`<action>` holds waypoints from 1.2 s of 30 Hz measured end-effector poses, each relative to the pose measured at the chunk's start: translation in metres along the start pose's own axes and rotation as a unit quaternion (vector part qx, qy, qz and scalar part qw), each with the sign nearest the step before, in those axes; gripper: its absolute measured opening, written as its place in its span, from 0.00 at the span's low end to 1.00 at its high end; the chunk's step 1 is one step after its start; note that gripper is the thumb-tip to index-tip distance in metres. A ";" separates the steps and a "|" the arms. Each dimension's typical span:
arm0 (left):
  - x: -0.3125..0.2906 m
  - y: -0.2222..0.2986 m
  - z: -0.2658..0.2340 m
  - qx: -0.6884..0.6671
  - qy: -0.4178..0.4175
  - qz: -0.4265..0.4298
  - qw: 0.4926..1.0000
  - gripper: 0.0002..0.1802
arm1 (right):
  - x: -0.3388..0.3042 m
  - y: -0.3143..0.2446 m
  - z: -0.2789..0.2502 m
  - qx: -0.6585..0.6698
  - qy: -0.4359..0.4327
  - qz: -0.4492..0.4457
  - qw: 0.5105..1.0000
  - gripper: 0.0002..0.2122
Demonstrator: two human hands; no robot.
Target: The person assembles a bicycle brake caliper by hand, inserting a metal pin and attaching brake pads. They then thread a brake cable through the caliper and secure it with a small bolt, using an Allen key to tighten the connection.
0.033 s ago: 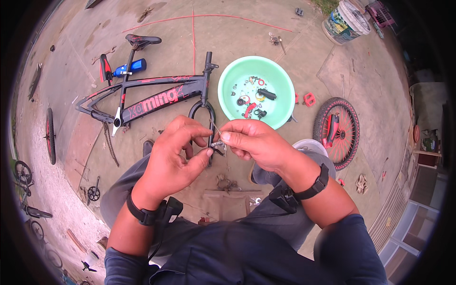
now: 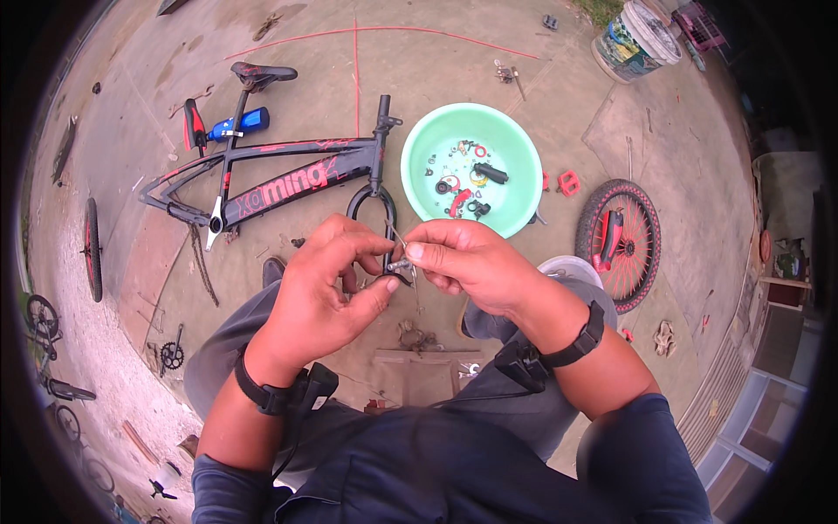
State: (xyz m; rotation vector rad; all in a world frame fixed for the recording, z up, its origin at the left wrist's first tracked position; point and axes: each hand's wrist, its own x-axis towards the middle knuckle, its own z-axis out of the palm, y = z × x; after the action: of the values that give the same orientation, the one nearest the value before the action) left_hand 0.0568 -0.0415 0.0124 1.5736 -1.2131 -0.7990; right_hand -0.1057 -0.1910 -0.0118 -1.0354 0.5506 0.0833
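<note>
Between the thumb and forefinger of my right hand (image 2: 467, 262) is a small silver metal part (image 2: 401, 265) with thin wire-like ends sticking out; its exact kind is too small to tell. My left hand (image 2: 327, 284) is beside it, thumb and forefinger apart on either side of the part's left end, holding nothing that I can see. Beyond my hands lies a black and red bicycle frame (image 2: 288, 188) with its saddle and fork attached. My fingers partly cover the fork (image 2: 389, 210). To its right, a mint-green basin (image 2: 410, 157) holds several small bike parts.
A wheel with a black tyre (image 2: 587, 227) lies at the right, near red pedals (image 2: 568, 182). A blue bottle (image 2: 253, 120) rests by the frame. A chain (image 2: 203, 266) and crank (image 2: 172, 355) lie at the left. Far right stands a bucket (image 2: 635, 44).
My left hand has shifted very slightly, its thumb moving down and away from the metal part. The right hand keeps its grip in the same place.
</note>
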 end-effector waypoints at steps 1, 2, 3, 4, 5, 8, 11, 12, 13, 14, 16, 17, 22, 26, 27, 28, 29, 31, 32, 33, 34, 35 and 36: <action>-0.001 0.000 0.001 0.023 -0.007 0.017 1.000 0.16 | 0.000 0.000 0.001 -0.003 -0.002 -0.001 1.000 0.12; -0.001 -0.001 0.003 0.035 0.001 0.022 0.999 0.15 | 0.001 0.001 0.001 -0.004 -0.006 -0.007 1.000 0.13; -0.001 -0.001 0.005 0.046 0.009 0.027 0.999 0.15 | 0.001 0.001 0.002 -0.003 -0.006 0.000 1.000 0.12; -0.001 -0.002 0.007 0.057 0.018 0.032 0.998 0.15 | 0.001 0.001 0.003 0.001 -0.009 0.001 1.000 0.12; -0.001 -0.003 0.008 0.064 0.020 0.036 0.997 0.15 | 0.001 0.000 0.003 0.006 -0.012 -0.002 1.000 0.12; -0.001 -0.003 0.008 0.077 0.026 0.044 0.996 0.14 | 0.001 0.000 0.003 -0.004 -0.014 0.003 1.000 0.11; -0.002 -0.001 0.008 0.078 0.029 0.044 0.996 0.14 | 0.000 0.001 0.005 0.002 -0.009 -0.001 1.000 0.10; -0.002 0.000 0.008 0.079 0.029 0.045 0.995 0.14 | 0.000 0.001 0.005 0.002 -0.009 0.003 1.000 0.10; -0.002 0.000 0.008 0.080 0.029 0.046 0.995 0.13 | 0.000 0.001 0.005 0.003 -0.010 0.004 1.000 0.10; -0.002 0.001 0.008 0.087 0.028 0.047 0.995 0.13 | 0.000 0.001 0.006 0.006 -0.012 0.000 1.000 0.10; -0.003 0.001 0.007 0.102 0.024 0.048 0.993 0.13 | 0.000 0.000 0.006 0.008 -0.013 0.007 1.000 0.10; -0.003 0.001 0.008 0.098 0.026 0.048 0.994 0.13 | 0.000 0.000 0.007 0.011 -0.014 0.008 1.000 0.11; -0.003 -0.001 0.010 0.078 0.040 0.057 0.994 0.13 | -0.001 -0.001 0.008 0.003 -0.021 0.004 1.000 0.11; -0.004 -0.003 0.013 0.074 0.055 0.063 0.994 0.13 | -0.001 -0.002 0.008 0.009 -0.026 -0.012 1.000 0.10; -0.004 -0.004 0.014 0.074 0.060 0.069 0.993 0.13 | -0.001 -0.002 0.008 0.009 -0.024 -0.006 1.000 0.10; -0.004 -0.004 0.014 0.074 0.064 0.075 0.992 0.13 | -0.001 -0.002 0.008 0.012 -0.024 -0.007 1.000 0.10; -0.004 -0.004 0.015 0.073 0.067 0.074 0.992 0.13 | -0.002 -0.002 0.008 0.016 -0.024 -0.011 1.000 0.10; -0.004 -0.005 0.016 0.071 0.073 0.074 0.992 0.13 | -0.003 -0.002 0.008 0.015 -0.022 -0.012 1.000 0.10; -0.004 -0.005 0.017 0.071 0.077 0.078 0.991 0.13 | -0.003 -0.002 0.008 0.017 -0.025 -0.019 0.999 0.10; -0.004 -0.005 0.018 0.070 0.081 0.081 0.991 0.13 | -0.003 -0.003 0.009 0.015 -0.021 -0.013 1.000 0.10; -0.004 -0.005 0.018 0.070 0.085 0.084 0.990 0.13 | -0.003 -0.003 0.009 0.016 -0.020 -0.013 1.000 0.10; -0.004 -0.006 0.019 0.067 0.088 0.086 0.990 0.13 | -0.004 -0.003 0.009 0.017 -0.019 -0.016 1.000 0.10; -0.004 -0.006 0.020 0.063 0.092 0.088 0.990 0.13 | -0.004 -0.004 0.009 0.016 -0.013 -0.012 1.000 0.10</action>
State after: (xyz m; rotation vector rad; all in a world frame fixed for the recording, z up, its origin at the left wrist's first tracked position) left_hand 0.0397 -0.0437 0.0003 1.5774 -1.2674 -0.4608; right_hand -0.1044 -0.1848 -0.0036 -1.0077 0.5141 0.0675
